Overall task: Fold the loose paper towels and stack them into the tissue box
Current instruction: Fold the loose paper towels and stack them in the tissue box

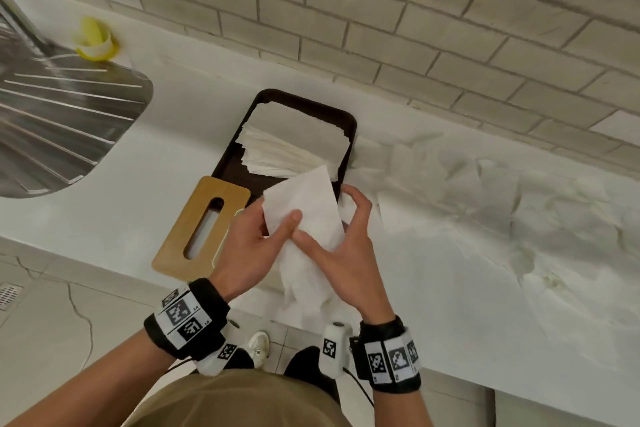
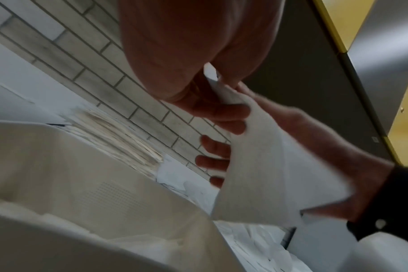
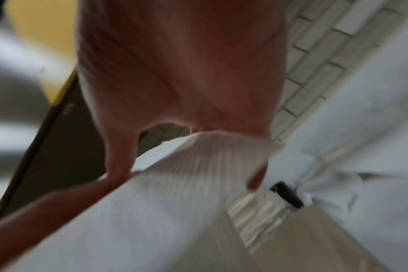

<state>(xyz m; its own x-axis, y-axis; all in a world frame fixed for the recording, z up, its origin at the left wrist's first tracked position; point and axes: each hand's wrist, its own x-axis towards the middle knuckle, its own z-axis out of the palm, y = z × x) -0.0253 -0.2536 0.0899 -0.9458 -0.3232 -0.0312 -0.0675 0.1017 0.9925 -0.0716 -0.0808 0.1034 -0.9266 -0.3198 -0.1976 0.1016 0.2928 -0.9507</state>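
Left hand (image 1: 252,246) and right hand (image 1: 346,246): both pinching one white paper towel (image 1: 308,218), thumbs on top. No legible writing.

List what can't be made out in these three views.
- Head view: the dark tray's near end is hidden behind the white paper towel held by the left hand and right hand.
- Head view: the slotted wooden tissue-box lid covers whatever lies under it.
- Right wrist view: motion blur; finger contact on the towel is unreadable.
- Left wrist view: the palm blocks the upper middle, so the thumb is unseen.
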